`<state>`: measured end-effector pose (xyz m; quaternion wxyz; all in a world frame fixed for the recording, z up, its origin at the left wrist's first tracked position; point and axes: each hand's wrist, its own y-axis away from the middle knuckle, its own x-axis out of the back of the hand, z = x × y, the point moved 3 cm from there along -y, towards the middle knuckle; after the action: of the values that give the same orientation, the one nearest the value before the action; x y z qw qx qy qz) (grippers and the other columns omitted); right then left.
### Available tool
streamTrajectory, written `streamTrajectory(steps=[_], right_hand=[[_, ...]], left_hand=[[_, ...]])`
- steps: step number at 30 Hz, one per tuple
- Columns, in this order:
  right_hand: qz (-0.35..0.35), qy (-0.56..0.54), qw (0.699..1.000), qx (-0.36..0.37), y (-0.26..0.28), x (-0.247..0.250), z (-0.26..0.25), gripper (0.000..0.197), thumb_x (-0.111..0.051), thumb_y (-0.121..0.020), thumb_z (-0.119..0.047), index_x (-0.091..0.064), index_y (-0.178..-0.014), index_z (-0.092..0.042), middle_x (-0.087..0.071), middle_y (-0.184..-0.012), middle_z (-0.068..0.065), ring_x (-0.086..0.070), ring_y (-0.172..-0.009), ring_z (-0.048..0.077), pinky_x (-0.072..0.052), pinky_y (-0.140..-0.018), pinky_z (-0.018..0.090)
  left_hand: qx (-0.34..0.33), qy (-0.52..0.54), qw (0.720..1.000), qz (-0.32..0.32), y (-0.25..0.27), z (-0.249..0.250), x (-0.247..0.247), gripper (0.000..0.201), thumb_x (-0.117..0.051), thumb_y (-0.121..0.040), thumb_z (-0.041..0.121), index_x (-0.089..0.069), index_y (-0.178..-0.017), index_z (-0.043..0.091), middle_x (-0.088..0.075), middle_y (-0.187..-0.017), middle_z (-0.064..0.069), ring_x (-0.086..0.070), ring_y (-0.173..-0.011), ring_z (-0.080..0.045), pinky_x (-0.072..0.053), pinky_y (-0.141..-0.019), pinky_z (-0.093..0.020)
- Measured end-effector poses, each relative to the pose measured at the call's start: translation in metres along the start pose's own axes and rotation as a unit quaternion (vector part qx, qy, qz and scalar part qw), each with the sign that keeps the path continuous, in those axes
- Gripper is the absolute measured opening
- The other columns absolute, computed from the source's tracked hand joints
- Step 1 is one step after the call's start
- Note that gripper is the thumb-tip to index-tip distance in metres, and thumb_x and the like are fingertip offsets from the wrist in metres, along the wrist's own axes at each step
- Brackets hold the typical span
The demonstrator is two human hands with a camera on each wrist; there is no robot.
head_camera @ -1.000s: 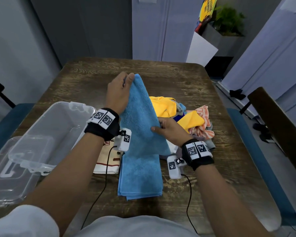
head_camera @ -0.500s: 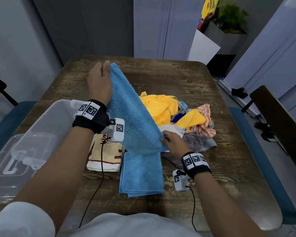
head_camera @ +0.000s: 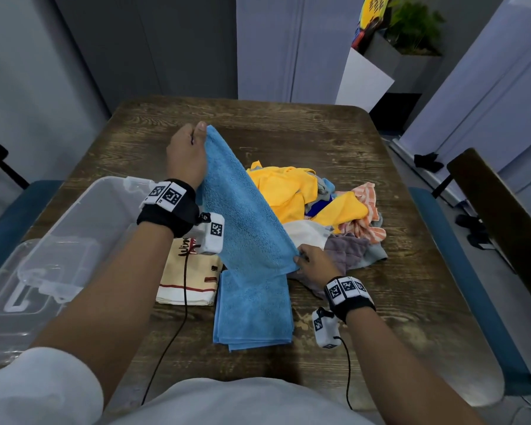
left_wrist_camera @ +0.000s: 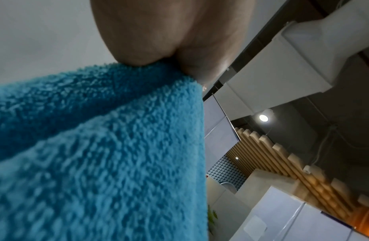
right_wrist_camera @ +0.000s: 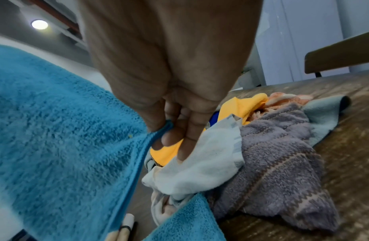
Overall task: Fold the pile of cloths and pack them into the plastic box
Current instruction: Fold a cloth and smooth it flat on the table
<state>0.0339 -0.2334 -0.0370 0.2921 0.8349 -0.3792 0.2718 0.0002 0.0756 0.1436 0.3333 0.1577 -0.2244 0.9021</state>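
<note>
At the near left, a flat clear plastic lid with a moulded C-shaped handle lies on the dark, heavily grained wooden table. Just beyond it stands the clear plastic box, rectangular with rounded corners, its mouth facing up. Right of the box lies a folded cream cloth, smooth-woven, with thin red stripes and dark lettering; the left wrist partly hides it.

The left hand is raised over the middle of the table. Its thumb and fingers are pressed together on the far top corner of a blue terry towel, whose looped pile shows thick and fuzzy in the left wrist view. The towel slopes as a taut, doubled band down to the right hand, low and nearer. There the thumb and forefinger nip its stitched hem, while a straighter finger touches a thin white cloth.

Under the towel's lower edge, a flat blue terry rectangle lies on the table, its near edge in stacked layers. I cannot tell whether it joins the held piece.

To the right sits the crumpled pile of cloths: smooth yellow fabric, an orange-and-white striped piece, and a nubbly grey cloth with a pale zigzag band.
</note>
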Motion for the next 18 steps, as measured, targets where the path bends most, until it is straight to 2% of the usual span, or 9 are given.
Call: streamTrajectory(steps=[3, 5, 6, 8, 10, 12, 14, 18], right_hand=[[-0.017, -0.037, 0.999, -0.016, 0.003, -0.001, 0.004, 0.016, -0.057, -0.099, -0.012, -0.052, -0.085, -0.006, -0.056, -0.080, 0.008, -0.053, -0.076, 0.023, -0.039, -0.065, 0.034], [-0.019, -0.142, 0.989, -0.036, 0.011, 0.000, -0.001, 0.014, -0.053, -0.100, -0.004, -0.050, -0.086, -0.004, -0.050, -0.078, 0.008, -0.050, -0.072, 0.019, -0.043, -0.060, 0.024], [-0.018, -0.198, 0.979, -0.046, 0.014, 0.000, -0.002, 0.014, -0.050, -0.099, 0.001, -0.050, -0.087, -0.004, -0.050, -0.078, 0.009, -0.052, -0.070, 0.018, -0.047, -0.057, 0.020], [-0.026, -0.282, 0.957, -0.058, 0.017, 0.002, -0.007, 0.018, -0.047, -0.099, 0.006, -0.050, -0.083, -0.004, -0.055, -0.078, 0.009, -0.059, -0.067, 0.017, -0.054, -0.057, 0.022], [-0.041, -0.343, 0.936, -0.068, 0.017, 0.003, -0.012, 0.019, -0.048, -0.099, 0.004, -0.050, -0.082, -0.004, -0.060, -0.080, 0.012, -0.063, -0.066, 0.019, -0.057, -0.057, 0.027], [-0.045, -0.357, 0.931, -0.064, 0.018, 0.006, -0.017, 0.013, -0.051, -0.100, 0.001, -0.054, -0.088, -0.003, -0.065, -0.086, 0.016, -0.067, -0.068, 0.022, -0.058, -0.059, 0.030], [-0.050, -0.379, 0.922, -0.065, 0.018, 0.006, -0.020, 0.009, -0.053, -0.100, -0.002, -0.058, -0.094, -0.004, -0.072, -0.095, 0.019, -0.073, -0.077, 0.025, -0.061, -0.065, 0.032], [-0.069, -0.412, 0.907, -0.055, 0.015, 0.006, -0.034, 0.009, -0.053, -0.101, -0.005, -0.060, -0.106, -0.003, -0.075, -0.102, 0.019, -0.076, -0.082, 0.025, -0.062, -0.073, 0.033]], left_hand=[[0.010, -0.056, 0.996, -0.064, 0.003, -0.010, -0.004, 0.042, -0.044, -0.103, 0.050, -0.051, -0.084, 0.013, -0.050, -0.075, 0.004, -0.046, -0.074, -0.018, -0.036, -0.070, -0.033], [0.023, -0.082, 0.990, -0.112, 0.006, -0.023, -0.009, 0.042, -0.051, -0.099, 0.054, -0.057, -0.091, 0.013, -0.059, -0.086, -0.001, -0.052, -0.080, -0.020, -0.038, -0.072, -0.032], [0.021, -0.096, 0.987, -0.129, 0.009, -0.031, -0.013, 0.041, -0.054, -0.098, 0.052, -0.058, -0.090, 0.012, -0.060, -0.086, -0.003, -0.053, -0.080, -0.021, -0.040, -0.072, -0.033], [0.014, -0.116, 0.982, -0.151, 0.017, -0.044, -0.019, 0.040, -0.058, -0.098, 0.044, -0.054, -0.080, 0.009, -0.055, -0.076, -0.006, -0.050, -0.072, -0.023, -0.040, -0.068, -0.039], [0.018, -0.107, 0.982, -0.153, 0.029, -0.049, -0.025, 0.039, -0.058, -0.099, 0.035, -0.050, -0.075, 0.006, -0.046, -0.069, -0.006, -0.043, -0.065, -0.020, -0.036, -0.062, -0.035], [0.014, -0.097, 0.984, -0.148, 0.040, -0.048, -0.029, 0.037, -0.057, -0.100, 0.029, -0.049, -0.074, 0.004, -0.041, -0.066, -0.004, -0.038, -0.060, -0.017, -0.029, -0.054, -0.025], [0.003, -0.095, 0.983, -0.160, 0.052, -0.045, -0.036, 0.035, -0.058, -0.100, 0.028, -0.050, -0.072, 0.009, -0.040, -0.063, 0.000, -0.035, -0.056, -0.012, -0.026, -0.049, -0.020], [-0.043, -0.092, 0.968, -0.228, 0.078, -0.044, -0.060, 0.036, -0.060, -0.098, 0.031, -0.047, -0.065, 0.025, -0.045, -0.061, 0.006, -0.042, -0.057, -0.008, -0.030, -0.055, -0.027]])
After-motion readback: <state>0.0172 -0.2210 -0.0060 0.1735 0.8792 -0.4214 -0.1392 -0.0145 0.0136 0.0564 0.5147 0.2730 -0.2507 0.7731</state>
